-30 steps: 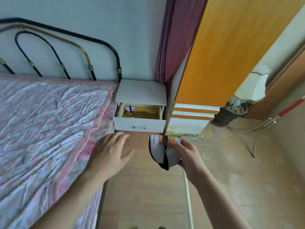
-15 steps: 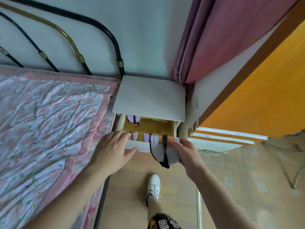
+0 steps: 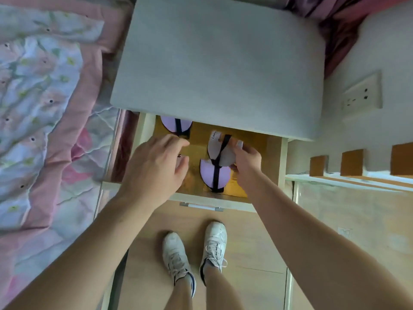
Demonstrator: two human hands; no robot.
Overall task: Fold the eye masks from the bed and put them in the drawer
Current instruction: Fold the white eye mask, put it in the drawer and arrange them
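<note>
1. While the folded white eye mask with a black strap [image 3: 221, 151] is pinched in the fingers of the right hand [image 3: 247, 156], the placing step is judged under way inside the open yellow-lined wooden drawer [image 3: 271, 162].
2. A release onto the drawer floor beside the folded lilac mask [image 3: 214, 175] is called for next.
3. The held mask's long axis is seen running front to back, rounded end nearest the person.
4. The left hand [image 3: 156, 168] is held loosely spread and empty over the drawer's left part.

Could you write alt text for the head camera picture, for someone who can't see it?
Seen from above, a person's right hand lowers a folded grey eye mask into an open nightstand drawer that holds two folded lilac masks, while the open left hand hovers over the drawer's left side. A pink floral bed lies left; white sneakers stand below.
</note>
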